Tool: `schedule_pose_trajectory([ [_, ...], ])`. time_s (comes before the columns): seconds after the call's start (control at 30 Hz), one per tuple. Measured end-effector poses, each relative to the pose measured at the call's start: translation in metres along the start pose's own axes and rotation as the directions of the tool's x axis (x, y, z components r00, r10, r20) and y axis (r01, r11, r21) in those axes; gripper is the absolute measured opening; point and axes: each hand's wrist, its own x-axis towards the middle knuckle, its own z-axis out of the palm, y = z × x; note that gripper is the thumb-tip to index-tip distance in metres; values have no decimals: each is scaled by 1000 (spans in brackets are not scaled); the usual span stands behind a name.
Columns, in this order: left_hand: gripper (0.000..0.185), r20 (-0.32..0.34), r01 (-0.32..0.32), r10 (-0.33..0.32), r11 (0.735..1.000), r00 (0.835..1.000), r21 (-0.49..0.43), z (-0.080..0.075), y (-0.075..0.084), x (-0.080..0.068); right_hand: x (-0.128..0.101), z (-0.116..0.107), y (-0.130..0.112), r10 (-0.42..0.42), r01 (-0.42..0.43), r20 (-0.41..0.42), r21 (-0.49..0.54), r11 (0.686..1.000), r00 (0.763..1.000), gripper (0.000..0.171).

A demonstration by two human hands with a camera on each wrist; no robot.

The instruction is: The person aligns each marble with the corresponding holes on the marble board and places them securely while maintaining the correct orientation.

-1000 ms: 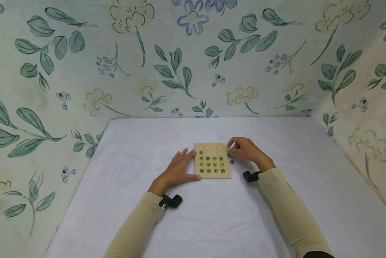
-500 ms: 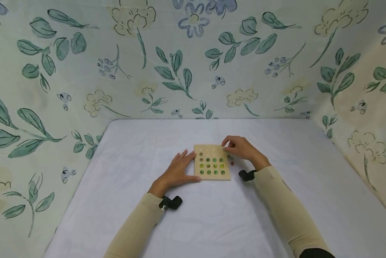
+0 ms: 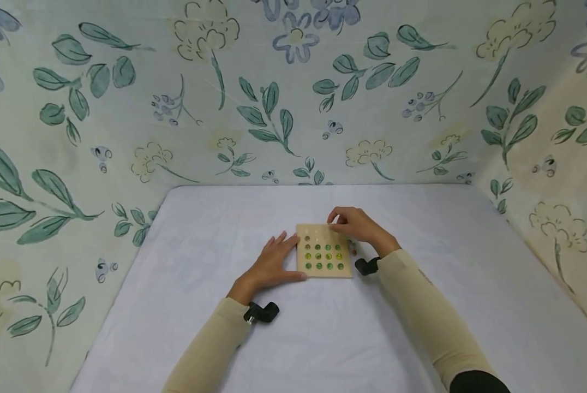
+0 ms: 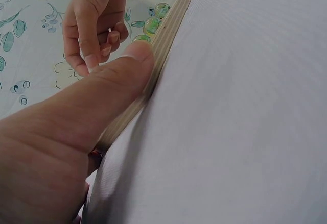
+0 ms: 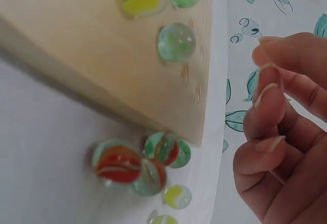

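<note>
A square pale wooden board (image 3: 324, 273) with rows of round hollows lies on the table, several green and yellow marbles (image 3: 328, 256) filling its nearer rows. Along its left side my left hand (image 3: 269, 265) is spread, fingertips at the far part and thumb at the near corner. In the left wrist view that thumb (image 4: 120, 73) presses the board's edge. Over the far rows, my right hand (image 3: 361, 225) keeps its fingertips together in a pinch, with a small pale glint at the tips; the marble there is mostly hidden by the fingers (image 5: 265, 112).
Beside the board's right edge lie several loose marbles on the cloth, among them a red-swirled one (image 5: 118, 163) and a yellow one (image 5: 177, 197). White cloth (image 3: 293, 338) covers the table. A floral fabric backdrop (image 3: 293, 125) stands behind it.
My right hand has moved left from the loose marbles to above the board's far rows, and a greenish marble by its fingertips has left the cloth. My left hand stays at the board.
</note>
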Motion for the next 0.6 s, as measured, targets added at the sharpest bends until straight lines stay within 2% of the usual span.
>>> schedule_pose_trajectory([
  [0.37,104,2,-16,16,1000,1000,15,-2,-1,0,17,8,-13,23,-23,30,-2,1000,999,15],
  [0.6,105,13,-12,12,1000,1000,16,-2,-2,0,26,16,-13,31,-33,74,29,999,997,15],
])
